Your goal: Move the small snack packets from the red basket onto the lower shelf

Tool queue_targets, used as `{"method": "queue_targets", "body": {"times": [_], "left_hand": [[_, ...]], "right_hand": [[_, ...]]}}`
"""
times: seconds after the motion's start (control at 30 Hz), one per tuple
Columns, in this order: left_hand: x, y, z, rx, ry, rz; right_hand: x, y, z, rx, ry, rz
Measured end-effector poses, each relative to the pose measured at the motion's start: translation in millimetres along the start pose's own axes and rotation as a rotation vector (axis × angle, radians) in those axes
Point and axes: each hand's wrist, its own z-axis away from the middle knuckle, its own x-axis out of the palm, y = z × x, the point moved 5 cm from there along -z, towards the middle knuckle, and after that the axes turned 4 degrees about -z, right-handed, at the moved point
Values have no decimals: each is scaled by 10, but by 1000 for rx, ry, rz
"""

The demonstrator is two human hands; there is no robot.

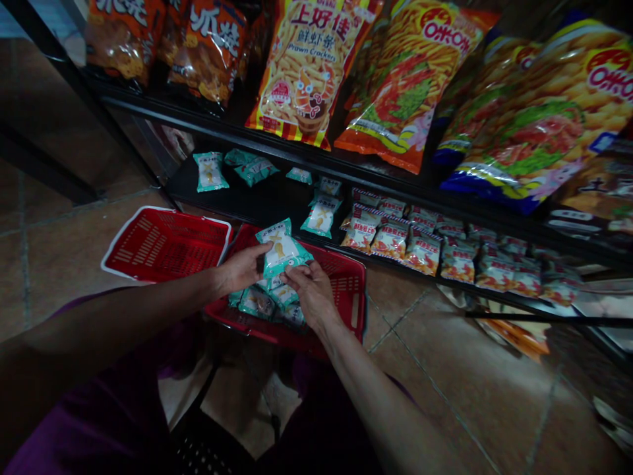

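Over a red basket I hold small teal-and-white snack bags. My left hand grips one snack bag by its left edge, thumb on its front. My right hand is closed on the lower right of the bags, where a second teal bag seems to overlap the first; which one those fingers pinch is partly hidden. Below my hands, several more teal bags lie in the basket. On the black lower shelf stand a few matching bags, with others nearer the middle.
Left of my basket a second red basket with a white rim sits on the tiled floor. Rows of small red-and-white snack bags fill the lower shelf's right. Above, large snack bags line the upper shelf, whose edge overhangs.
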Motion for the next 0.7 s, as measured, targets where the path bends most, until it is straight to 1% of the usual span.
{"method": "queue_targets", "body": {"times": [0.07,0.17,0.3,0.5,0.7], "left_hand": [[-15,-9,-16,-13,4,4],[-40,-3,-25,8,23,0],[-49,0,-10,16,37,-34],[-30,40,43,54,96,-73],[21,80,83,82,85,-134]], "right_hand": [[-8,19,-2,15,19,-12],[-32,40,-10,18,56,-29],[-75,48,-27,12,94,5],[-114,44,-56,16,95,75],[-140,50,-63,26,90,72]]}}
